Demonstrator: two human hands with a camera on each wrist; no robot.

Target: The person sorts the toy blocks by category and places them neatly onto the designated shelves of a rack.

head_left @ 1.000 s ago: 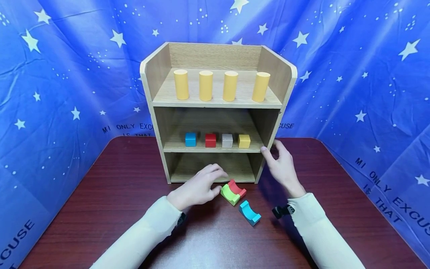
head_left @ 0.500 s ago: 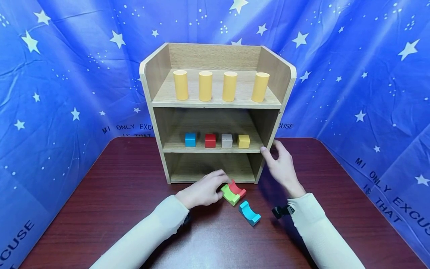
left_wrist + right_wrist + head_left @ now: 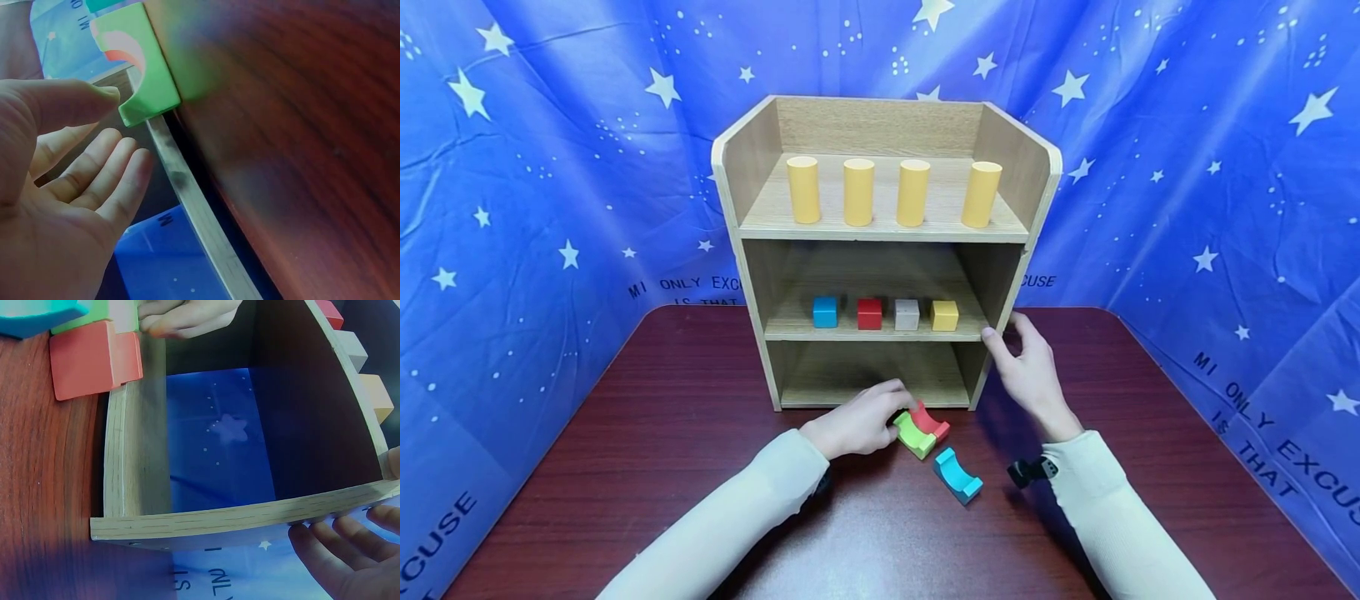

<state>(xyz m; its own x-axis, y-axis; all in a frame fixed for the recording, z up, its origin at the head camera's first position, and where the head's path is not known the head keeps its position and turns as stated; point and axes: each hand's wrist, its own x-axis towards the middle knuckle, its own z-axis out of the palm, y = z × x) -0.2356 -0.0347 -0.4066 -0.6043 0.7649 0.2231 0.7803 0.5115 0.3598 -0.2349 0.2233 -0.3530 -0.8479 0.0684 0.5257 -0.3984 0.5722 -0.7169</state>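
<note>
In the head view my left hand [image 3: 857, 419] is at a green arch block [image 3: 915, 435] lying on the table before the shelf. Its thumb is beside the block's left end, and the index finger reaches over towards a red arch block [image 3: 929, 421] behind it. The left wrist view shows the thumb tip close to the green block [image 3: 156, 81], the other fingers loosely bent; contact is unclear. A blue arch block [image 3: 958, 476] lies nearer the front. My right hand [image 3: 1036, 375] grips the right side panel of the wooden shelf [image 3: 883, 237], thumb at the front edge.
Several yellow cylinders [image 3: 860, 192] stand on the top level. On the middle level sit blue [image 3: 825, 312], red [image 3: 870, 314], white [image 3: 907, 315] and yellow [image 3: 944, 316] cubes in a row. A blue star-patterned curtain [image 3: 1187, 167] surrounds the dark red table [image 3: 647, 433].
My left hand has moved right to the green block, its index finger reaching over the block's end, and has barely moved in the last half second. The right hand stays on the shelf.
</note>
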